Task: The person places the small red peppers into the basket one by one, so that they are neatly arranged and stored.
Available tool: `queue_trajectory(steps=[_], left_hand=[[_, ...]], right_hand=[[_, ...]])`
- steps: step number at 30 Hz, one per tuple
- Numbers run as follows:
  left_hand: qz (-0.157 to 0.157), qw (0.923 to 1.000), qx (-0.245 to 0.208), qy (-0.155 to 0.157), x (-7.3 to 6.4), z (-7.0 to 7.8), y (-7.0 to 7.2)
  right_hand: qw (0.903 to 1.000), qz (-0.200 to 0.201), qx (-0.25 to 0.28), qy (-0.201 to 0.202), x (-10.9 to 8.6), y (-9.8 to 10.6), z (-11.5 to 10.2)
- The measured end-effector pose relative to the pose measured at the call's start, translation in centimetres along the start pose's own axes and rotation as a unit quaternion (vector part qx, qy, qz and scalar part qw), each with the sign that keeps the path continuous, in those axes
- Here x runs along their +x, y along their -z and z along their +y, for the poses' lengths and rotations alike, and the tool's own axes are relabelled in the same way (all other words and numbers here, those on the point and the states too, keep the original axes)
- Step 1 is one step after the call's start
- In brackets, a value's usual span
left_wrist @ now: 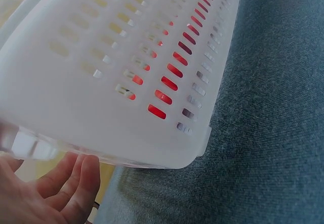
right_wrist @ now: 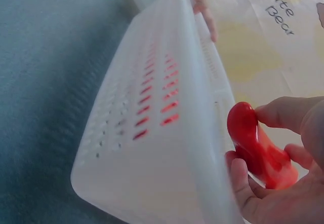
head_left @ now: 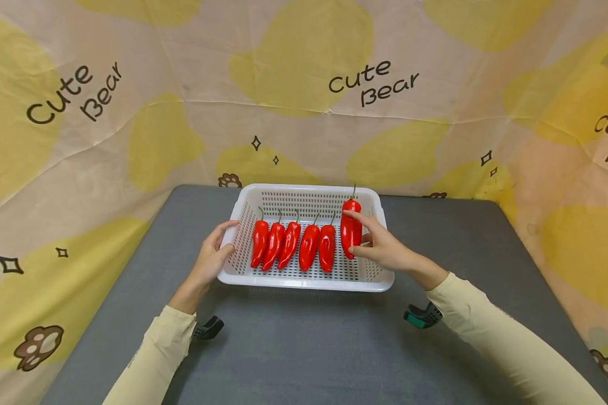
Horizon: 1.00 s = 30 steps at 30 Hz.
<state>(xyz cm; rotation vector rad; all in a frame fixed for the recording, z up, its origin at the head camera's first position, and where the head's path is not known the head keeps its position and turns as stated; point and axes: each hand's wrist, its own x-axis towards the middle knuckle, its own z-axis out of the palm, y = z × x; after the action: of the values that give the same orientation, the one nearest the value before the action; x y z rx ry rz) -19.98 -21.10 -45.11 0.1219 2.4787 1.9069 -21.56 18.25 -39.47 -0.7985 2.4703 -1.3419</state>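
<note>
A white slotted plastic basket [head_left: 304, 286] rests on the grey table. Inside it several red peppers [head_left: 309, 247] with green stems lie side by side in a row. My left hand [head_left: 214, 253] grips the basket's left rim, thumb over the edge; in the left wrist view its fingers [left_wrist: 83, 183] bend under the rim at the basket's end. At the basket's right end my right hand [head_left: 385, 244] pinches another red pepper [head_left: 351, 228] between thumb and fingers. That pepper [right_wrist: 253, 148] shows above the rim in the right wrist view, its stem hidden there.
The grey table [head_left: 304, 349] extends around the basket on all sides. A cloth backdrop [head_left: 294, 67] with yellow patches and "Cute Bear" lettering hangs behind and beside it. Dark devices [head_left: 423, 316] sit at both wrists, below the sleeves.
</note>
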Motion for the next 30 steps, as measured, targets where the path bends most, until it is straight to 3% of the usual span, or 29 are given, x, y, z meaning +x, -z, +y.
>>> queue_trajectory(steps=[9,20,26,30], left_hand=[[-0.002,1.0000,0.002,0.001,-0.1,0.2,0.2],[-0.003,1.0000,0.009,-0.002,-0.1,0.1,0.2],[-0.005,1.0000,0.008,0.002,-0.2,0.2,0.1],[-0.003,0.9999,0.010,0.001,-0.2,0.3,0.0]], right_hand=[[0.9983,-0.008,-0.015,-0.055,0.5,-1.7,-0.3],[0.9964,0.005,-0.060,-0.061,1.7,-3.0,0.1],[0.9939,-0.017,-0.034,-0.103,2.0,-3.2,0.0],[0.9871,-0.037,-0.021,-0.154,2.3,-3.1,-0.1]])
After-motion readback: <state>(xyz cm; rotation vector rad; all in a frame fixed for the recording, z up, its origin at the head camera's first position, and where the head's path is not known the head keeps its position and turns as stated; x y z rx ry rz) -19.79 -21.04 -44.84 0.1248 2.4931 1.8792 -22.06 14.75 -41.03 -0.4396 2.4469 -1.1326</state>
